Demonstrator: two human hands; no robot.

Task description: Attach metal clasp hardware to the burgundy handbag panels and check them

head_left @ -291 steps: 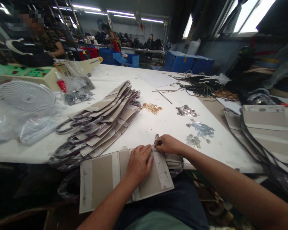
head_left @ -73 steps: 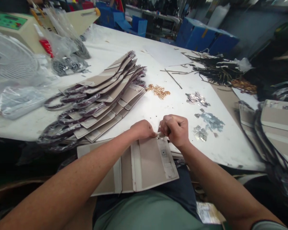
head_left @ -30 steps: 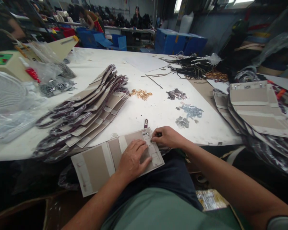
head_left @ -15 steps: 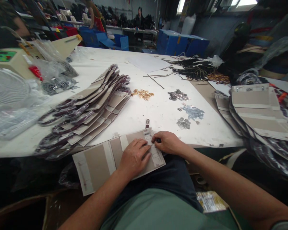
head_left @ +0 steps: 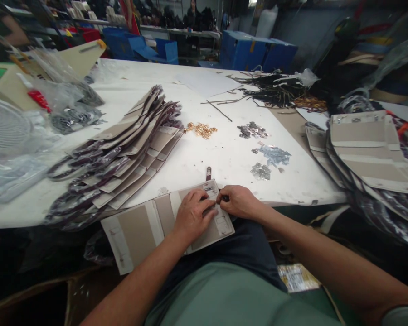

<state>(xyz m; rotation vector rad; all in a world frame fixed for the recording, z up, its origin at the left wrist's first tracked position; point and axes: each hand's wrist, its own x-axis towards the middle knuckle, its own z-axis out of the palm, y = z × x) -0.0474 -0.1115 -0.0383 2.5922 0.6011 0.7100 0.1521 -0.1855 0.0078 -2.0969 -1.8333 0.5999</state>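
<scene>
A beige, board-like bag panel (head_left: 136, 231) with white taped strips lies across my lap and the near table edge. On top of it rests my left hand (head_left: 193, 213), its fingers spread and fingertips against the surface near the panel's right end. My right hand (head_left: 236, 201) is closed in a pinch at that same end, beside the left fingertips. Something small and dark shows between its fingers, too hidden to name. Just beyond the panel's far edge sticks out a dark strap tab (head_left: 208, 173) with a metal fitting.
A stack of similar bag pieces (head_left: 132, 154) lies left, another (head_left: 357, 131) right. Small gold fittings (head_left: 204, 130), dark metal plates (head_left: 251, 130) and silvery plates (head_left: 274, 155) lie in piles on the white table (head_left: 177, 167). A fan (head_left: 7, 124) stands far left.
My left fingers have shifted slightly on the panel, and my right hand has stayed pinched near its edge. The view has tipped down a little.
</scene>
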